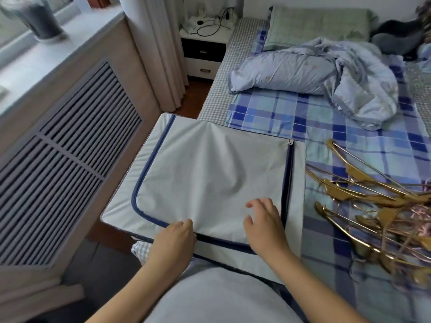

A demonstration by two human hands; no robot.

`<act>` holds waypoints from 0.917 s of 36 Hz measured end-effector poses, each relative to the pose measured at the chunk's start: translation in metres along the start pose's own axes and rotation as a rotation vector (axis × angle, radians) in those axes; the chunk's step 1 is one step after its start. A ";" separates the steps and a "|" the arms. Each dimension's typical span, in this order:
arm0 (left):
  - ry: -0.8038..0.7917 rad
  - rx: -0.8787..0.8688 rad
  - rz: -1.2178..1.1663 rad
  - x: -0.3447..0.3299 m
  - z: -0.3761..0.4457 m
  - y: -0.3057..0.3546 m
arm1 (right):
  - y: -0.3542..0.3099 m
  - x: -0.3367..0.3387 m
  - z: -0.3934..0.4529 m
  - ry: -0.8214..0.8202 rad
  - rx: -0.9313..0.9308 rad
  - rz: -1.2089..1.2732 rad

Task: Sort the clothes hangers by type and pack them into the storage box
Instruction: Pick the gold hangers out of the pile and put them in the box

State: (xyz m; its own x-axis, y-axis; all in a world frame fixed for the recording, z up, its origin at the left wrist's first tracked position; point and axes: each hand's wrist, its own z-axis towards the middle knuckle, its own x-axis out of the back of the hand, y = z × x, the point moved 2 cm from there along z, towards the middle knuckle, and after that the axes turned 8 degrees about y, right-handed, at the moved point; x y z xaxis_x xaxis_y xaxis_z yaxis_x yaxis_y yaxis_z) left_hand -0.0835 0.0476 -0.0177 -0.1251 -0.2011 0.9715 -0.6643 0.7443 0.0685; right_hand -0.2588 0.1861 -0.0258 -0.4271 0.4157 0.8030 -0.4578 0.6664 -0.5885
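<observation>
Storage box: I log a flat, pale grey fabric storage box with navy zip trim [205, 169], lying on the near left corner of the bed, its left end overhanging the edge; top flap down, zip open along the near and right sides.
Zip pull: small silver zip pull [290, 142] at the far right corner of the flap.
Left hand: my left hand [173, 238] sits at the near edge of the flap, fingers curled on the fabric by the open zip, pinching the flap.
Right hand: my right hand [263, 223] rests on the flap beside the right zip line, fingers relaxed and spread, grasping nothing.
Hangers: tangled heap of gold metal clothes hangers [373, 210], pink ones mixed in, just right of the box on the blue checked bedsheet [291, 113].
Beyond: crumpled pale blue duvet [314, 73]; green checked pillow [319, 24]; white bedside cabinet [203, 52].
</observation>
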 end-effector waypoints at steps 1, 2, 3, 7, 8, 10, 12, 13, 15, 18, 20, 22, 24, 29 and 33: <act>-0.019 0.005 0.055 0.003 -0.002 0.003 | -0.001 -0.002 -0.009 -0.009 0.013 -0.002; -0.045 0.011 0.095 0.007 -0.002 0.005 | -0.002 -0.001 -0.016 -0.007 0.011 -0.003; -0.082 0.024 0.100 0.008 -0.002 0.006 | -0.001 0.000 -0.021 0.001 0.002 -0.010; -0.184 0.057 0.002 0.000 0.005 0.004 | 0.008 0.009 -0.030 0.050 -0.049 -0.038; -0.183 0.050 -0.016 -0.002 0.005 0.003 | 0.009 0.010 -0.031 0.039 -0.059 -0.042; -0.141 0.003 -0.033 -0.003 0.004 0.002 | 0.011 0.012 -0.035 0.006 -0.080 -0.056; -0.079 -0.061 -0.037 -0.003 0.002 -0.001 | 0.011 0.011 -0.036 -0.049 -0.093 -0.081; -0.039 -0.091 -0.057 -0.003 0.000 -0.003 | 0.010 0.010 -0.036 -0.078 -0.097 -0.099; 0.085 -0.139 -0.139 -0.006 -0.006 -0.008 | 0.007 0.008 -0.037 -0.149 -0.097 -0.144; 0.298 -0.102 -0.302 -0.014 -0.019 -0.016 | -0.010 0.007 -0.036 -0.212 0.015 -0.231; 0.358 -0.082 -0.359 -0.014 -0.022 -0.021 | -0.033 -0.001 -0.031 -0.226 0.134 -0.204; 0.428 -0.107 -0.337 -0.011 -0.025 -0.023 | -0.056 -0.015 -0.023 -0.229 0.283 -0.178; 0.455 -0.096 -0.267 -0.008 -0.026 -0.027 | -0.073 -0.033 -0.014 -0.216 0.439 -0.192; 0.463 -0.044 -0.131 0.005 -0.017 -0.049 | -0.082 -0.052 -0.004 -0.140 0.621 -0.257; 0.403 0.061 0.038 0.026 0.002 -0.108 | -0.080 -0.057 -0.002 -0.069 0.553 -0.251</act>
State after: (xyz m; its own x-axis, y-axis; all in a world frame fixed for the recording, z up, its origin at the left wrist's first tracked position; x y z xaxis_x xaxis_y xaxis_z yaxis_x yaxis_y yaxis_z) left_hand -0.0165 -0.0389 -0.0007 0.1402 0.0999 0.9851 -0.7088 0.7048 0.0294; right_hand -0.1967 0.1107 -0.0243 -0.2949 0.2345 0.9263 -0.8801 0.3108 -0.3589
